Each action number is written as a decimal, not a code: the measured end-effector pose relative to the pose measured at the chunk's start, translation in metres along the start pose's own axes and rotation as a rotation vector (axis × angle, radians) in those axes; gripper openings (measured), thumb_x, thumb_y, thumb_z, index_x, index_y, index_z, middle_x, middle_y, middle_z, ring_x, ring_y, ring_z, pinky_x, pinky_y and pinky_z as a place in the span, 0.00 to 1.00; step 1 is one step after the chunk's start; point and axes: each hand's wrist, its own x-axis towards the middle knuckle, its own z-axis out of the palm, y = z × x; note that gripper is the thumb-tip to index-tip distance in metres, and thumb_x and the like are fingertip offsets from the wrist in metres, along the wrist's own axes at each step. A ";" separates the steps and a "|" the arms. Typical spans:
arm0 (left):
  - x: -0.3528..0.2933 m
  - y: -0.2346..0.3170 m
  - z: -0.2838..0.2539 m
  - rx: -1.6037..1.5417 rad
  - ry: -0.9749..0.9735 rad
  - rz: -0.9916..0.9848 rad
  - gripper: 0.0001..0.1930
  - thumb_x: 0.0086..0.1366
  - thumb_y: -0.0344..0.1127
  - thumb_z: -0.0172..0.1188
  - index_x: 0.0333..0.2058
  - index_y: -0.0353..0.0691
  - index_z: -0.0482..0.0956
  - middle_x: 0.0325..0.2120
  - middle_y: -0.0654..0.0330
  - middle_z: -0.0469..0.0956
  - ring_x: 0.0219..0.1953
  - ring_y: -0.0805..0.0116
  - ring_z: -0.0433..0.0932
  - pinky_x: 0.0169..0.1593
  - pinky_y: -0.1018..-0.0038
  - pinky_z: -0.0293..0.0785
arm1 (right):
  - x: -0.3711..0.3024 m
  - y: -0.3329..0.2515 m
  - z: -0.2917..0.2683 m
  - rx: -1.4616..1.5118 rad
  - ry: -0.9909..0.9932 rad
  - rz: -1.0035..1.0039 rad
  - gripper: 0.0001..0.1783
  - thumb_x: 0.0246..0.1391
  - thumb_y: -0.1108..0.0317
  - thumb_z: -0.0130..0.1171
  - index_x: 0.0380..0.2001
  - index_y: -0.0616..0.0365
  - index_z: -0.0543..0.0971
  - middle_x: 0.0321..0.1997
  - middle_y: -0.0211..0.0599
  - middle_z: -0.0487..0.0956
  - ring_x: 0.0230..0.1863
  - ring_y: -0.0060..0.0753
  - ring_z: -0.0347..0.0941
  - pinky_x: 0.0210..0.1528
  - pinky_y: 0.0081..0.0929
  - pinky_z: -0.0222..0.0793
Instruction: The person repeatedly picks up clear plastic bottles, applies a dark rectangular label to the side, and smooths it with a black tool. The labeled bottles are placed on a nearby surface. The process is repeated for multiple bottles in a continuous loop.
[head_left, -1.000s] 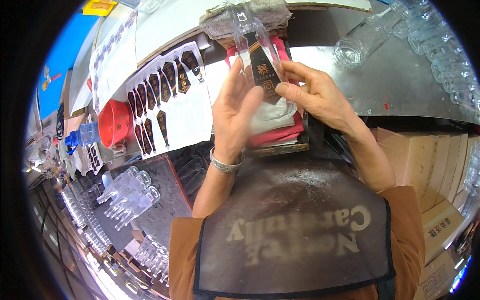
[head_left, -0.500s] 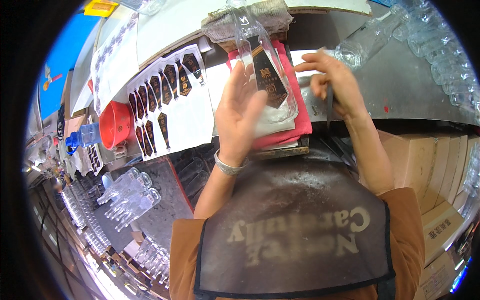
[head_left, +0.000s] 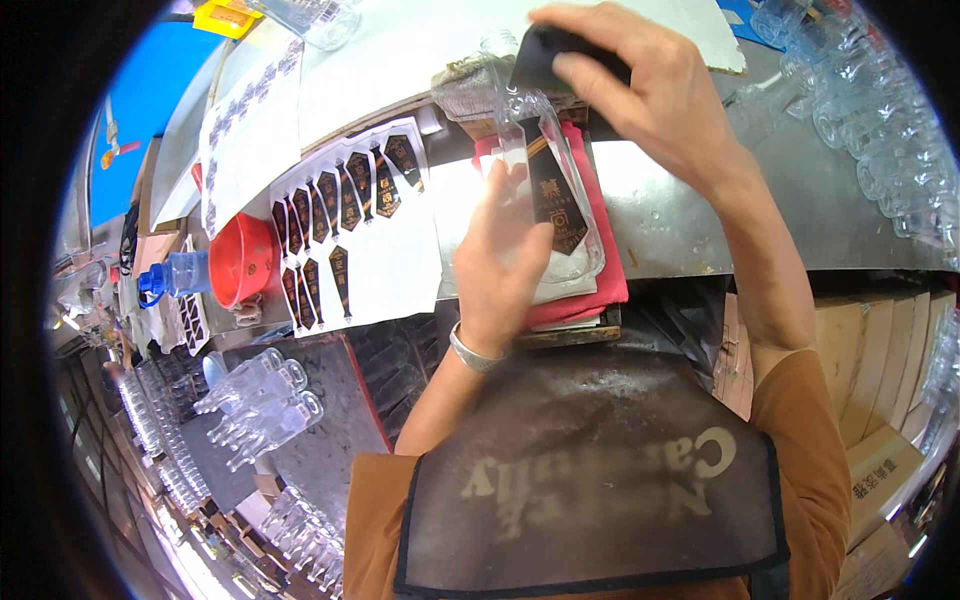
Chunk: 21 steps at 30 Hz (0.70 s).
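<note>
A clear glass bottle lies on a red cloth, its neck toward the far side by a rolled grey cloth. A black, tie-shaped label runs along its upper face. My right hand is closed on a flat black scraper-like piece, held at the bottle's neck and partly hiding it. Beside the bottle's left side is my left hand, slightly blurred, fingers stretched and thumb apart at the glass; I cannot tell how firmly it touches.
Left of the bottle lies a white sheet of black tie-shaped labels. Beyond it stand a red bowl and a blue-capped plastic bottle. Clear bottles crowd the far right; cardboard boxes stand below the metal bench.
My right hand has swung up and leftward, from right of the bottle to its neck, bringing the black piece along. My left hand stays by the bottle's left side. The whole view has shifted slightly.
</note>
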 end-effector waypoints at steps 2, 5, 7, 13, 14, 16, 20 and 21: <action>0.000 0.003 0.002 -0.040 0.009 -0.022 0.37 0.65 0.28 0.62 0.70 0.31 0.56 0.62 0.44 0.71 0.57 0.59 0.77 0.57 0.68 0.75 | 0.001 -0.015 0.000 0.103 -0.222 0.000 0.18 0.55 0.75 0.61 0.50 0.58 0.80 0.41 0.41 0.81 0.40 0.40 0.79 0.44 0.30 0.75; 0.000 0.003 0.000 -0.038 -0.018 -0.021 0.38 0.65 0.27 0.61 0.70 0.31 0.54 0.62 0.44 0.69 0.57 0.58 0.77 0.58 0.67 0.75 | 0.006 -0.016 0.002 -0.125 -0.015 -0.070 0.16 0.56 0.75 0.61 0.49 0.57 0.80 0.41 0.40 0.81 0.39 0.41 0.78 0.43 0.30 0.74; -0.001 0.001 -0.003 0.008 -0.027 -0.009 0.37 0.67 0.28 0.60 0.70 0.32 0.54 0.63 0.44 0.69 0.58 0.57 0.76 0.58 0.67 0.75 | -0.012 -0.017 0.006 -0.099 -0.033 -0.157 0.18 0.48 0.75 0.64 0.45 0.52 0.83 0.42 0.37 0.81 0.41 0.38 0.78 0.43 0.34 0.75; 0.027 0.010 -0.031 -0.224 0.031 -0.209 0.33 0.77 0.52 0.44 0.67 0.28 0.58 0.60 0.41 0.70 0.59 0.53 0.75 0.59 0.63 0.73 | -0.061 -0.046 -0.008 0.368 -0.433 -0.011 0.16 0.44 0.79 0.64 0.40 0.55 0.84 0.44 0.39 0.84 0.39 0.33 0.80 0.41 0.30 0.77; 0.036 0.017 -0.026 -0.202 0.001 -0.258 0.37 0.76 0.57 0.44 0.66 0.27 0.60 0.59 0.39 0.71 0.59 0.52 0.75 0.58 0.63 0.74 | -0.055 -0.036 -0.003 0.258 -0.272 0.016 0.13 0.50 0.79 0.62 0.41 0.60 0.83 0.41 0.42 0.84 0.35 0.32 0.82 0.38 0.28 0.78; 0.056 0.024 -0.011 -0.175 -0.025 -0.373 0.34 0.77 0.58 0.41 0.61 0.30 0.66 0.52 0.52 0.75 0.52 0.62 0.77 0.58 0.68 0.72 | -0.034 -0.006 0.001 0.243 -0.011 0.172 0.12 0.53 0.80 0.61 0.42 0.63 0.82 0.43 0.44 0.84 0.41 0.31 0.82 0.43 0.28 0.79; 0.074 0.017 0.003 -0.296 -0.001 -0.458 0.31 0.76 0.62 0.40 0.51 0.36 0.72 0.41 0.65 0.78 0.45 0.67 0.77 0.54 0.72 0.73 | -0.063 -0.013 0.003 0.326 -0.039 0.036 0.18 0.44 0.85 0.61 0.42 0.60 0.81 0.47 0.41 0.83 0.47 0.40 0.80 0.47 0.33 0.76; 0.077 0.002 0.002 -0.397 -0.019 -0.429 0.31 0.75 0.63 0.40 0.50 0.36 0.72 0.39 0.61 0.79 0.44 0.65 0.79 0.53 0.70 0.74 | -0.079 -0.025 -0.001 0.338 -0.122 -0.019 0.20 0.42 0.86 0.61 0.41 0.60 0.82 0.47 0.41 0.83 0.46 0.41 0.80 0.46 0.33 0.76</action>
